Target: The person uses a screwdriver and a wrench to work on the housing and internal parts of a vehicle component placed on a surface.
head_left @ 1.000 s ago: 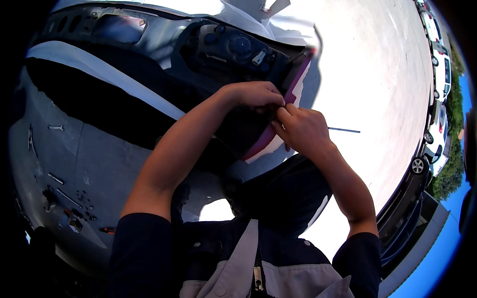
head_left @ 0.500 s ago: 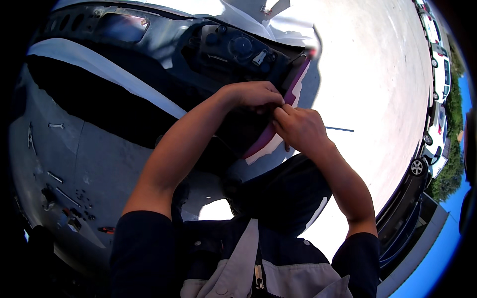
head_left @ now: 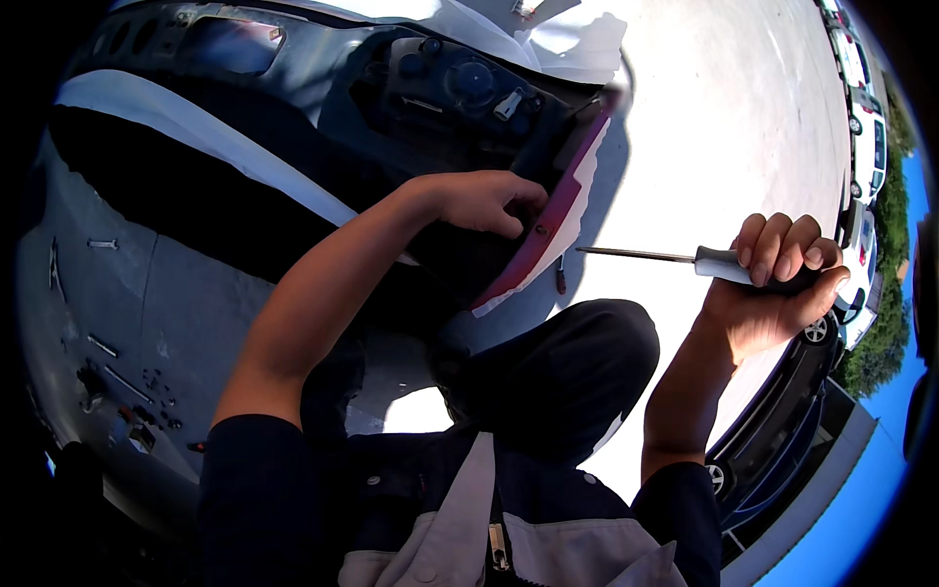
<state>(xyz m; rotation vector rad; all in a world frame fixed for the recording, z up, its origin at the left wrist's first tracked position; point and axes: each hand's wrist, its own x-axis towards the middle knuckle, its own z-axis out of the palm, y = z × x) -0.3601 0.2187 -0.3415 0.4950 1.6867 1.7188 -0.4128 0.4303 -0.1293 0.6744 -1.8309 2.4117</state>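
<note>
My left hand (head_left: 479, 201) rests with curled fingers on the dark red edge of a car body panel (head_left: 548, 235), next to a small fastener there. My right hand (head_left: 773, 284) is off to the right, fist closed around the dark handle of a screwdriver (head_left: 685, 258). Its thin metal shaft points left toward the panel, with the tip a short way from it. A black headlamp housing (head_left: 460, 83) sits above the left hand.
Loose screws and small parts (head_left: 117, 372) lie on the grey ground at left. My knee in dark trousers (head_left: 558, 372) is below the panel. Pale sunlit concrete (head_left: 724, 127) spreads to the right, with parked cars (head_left: 861, 108) along the far right rim.
My right hand has pulled away from the panel edge to the right, bringing the screwdriver out into full view. The left hand stays on the panel.
</note>
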